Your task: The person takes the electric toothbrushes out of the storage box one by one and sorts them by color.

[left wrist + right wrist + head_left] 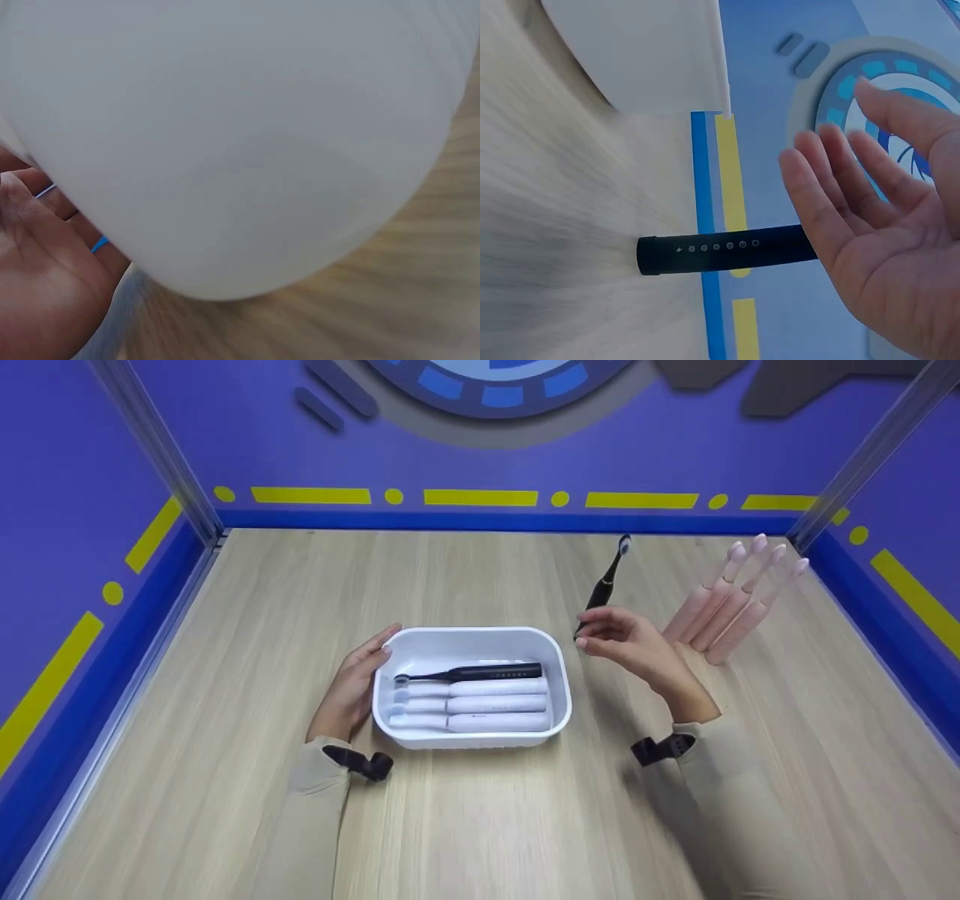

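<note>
A white plastic basin (472,741) sits on the table, with one black electric toothbrush (495,672) and three white electric toothbrushes (499,705) lying side by side in it. My left hand (352,690) holds the basin by its left end, thumb at the rim; in the left wrist view the basin's wall (240,150) hides the fingertips. Another black electric toothbrush (602,591) stands upright on the table, right of the basin. Just beside it is my right hand (630,649), fingers loosely bent and nothing gripped. In the right wrist view that toothbrush's handle (724,251) passes behind the hand.
Several pink electric toothbrushes (720,615) stand upright in a group on the right of the wooden table (480,825). Blue-purple panels (480,465) with yellow markings enclose the back and both sides, joined by metal posts (161,450).
</note>
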`<state>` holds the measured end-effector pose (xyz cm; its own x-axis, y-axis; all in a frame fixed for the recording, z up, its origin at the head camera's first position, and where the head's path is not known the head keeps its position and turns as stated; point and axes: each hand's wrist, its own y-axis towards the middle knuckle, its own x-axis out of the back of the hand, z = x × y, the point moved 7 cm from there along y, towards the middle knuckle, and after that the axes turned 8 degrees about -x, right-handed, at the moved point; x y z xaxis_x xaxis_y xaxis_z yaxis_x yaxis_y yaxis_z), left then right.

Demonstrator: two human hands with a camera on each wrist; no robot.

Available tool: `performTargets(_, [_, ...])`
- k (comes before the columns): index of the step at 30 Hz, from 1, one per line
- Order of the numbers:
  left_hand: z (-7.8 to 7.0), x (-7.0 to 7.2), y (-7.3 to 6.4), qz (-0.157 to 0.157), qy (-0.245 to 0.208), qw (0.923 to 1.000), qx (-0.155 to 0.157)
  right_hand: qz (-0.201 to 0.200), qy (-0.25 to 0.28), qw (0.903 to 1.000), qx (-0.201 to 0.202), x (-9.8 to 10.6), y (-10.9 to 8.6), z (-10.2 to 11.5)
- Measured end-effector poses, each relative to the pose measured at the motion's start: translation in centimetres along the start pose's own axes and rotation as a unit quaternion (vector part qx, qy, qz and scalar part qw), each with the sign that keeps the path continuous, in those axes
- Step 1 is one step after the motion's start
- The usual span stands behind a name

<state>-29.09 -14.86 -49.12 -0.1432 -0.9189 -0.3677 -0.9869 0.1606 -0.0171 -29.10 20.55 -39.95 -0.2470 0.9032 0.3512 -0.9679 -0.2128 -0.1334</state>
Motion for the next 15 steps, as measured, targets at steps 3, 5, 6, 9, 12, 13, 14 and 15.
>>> performTargets(3, [0.0,0.0,0.0,0.000,0.005,1.0000,0.000,0.038,-0.042,0.9984,0.004,-0.9,0.3,0.5])
performTargets(5, [0.1,0.0,0.1,0.001,0.007,1.0000,0.000,0.059,-0.064,0.9962,0.010,-1.5,0.5,0.8])
performTargets(6, [0.1,0.0,0.0,0.001,0.008,1.0000,0.000,0.068,-0.075,0.9948,0.012,-1.7,0.6,1.0])
performTargets(9, [0.1,-0.1,0.0,0.004,0.007,1.0000,0.000,0.091,-0.108,0.9897,0.021,-2.3,0.8,1.5])
performTargets(12, [0.1,-0.1,0.0,0.000,0.005,1.0000,0.001,0.109,-0.142,0.9833,0.031,-2.9,1.1,2.0])
performTargets(13, [0.1,-0.1,0.0,-0.001,0.004,1.0000,0.001,0.113,-0.153,0.9812,0.035,-3.1,1.2,2.2])
performTargets(14, [0.1,0.0,0.0,-0.003,0.002,1.0000,0.002,0.117,-0.162,0.9791,0.039,-3.3,1.3,2.3])
performTargets(15, [0.1,0.0,0.0,-0.003,0.003,1.0000,0.002,0.122,-0.169,0.9772,0.041,-3.5,1.4,2.4])
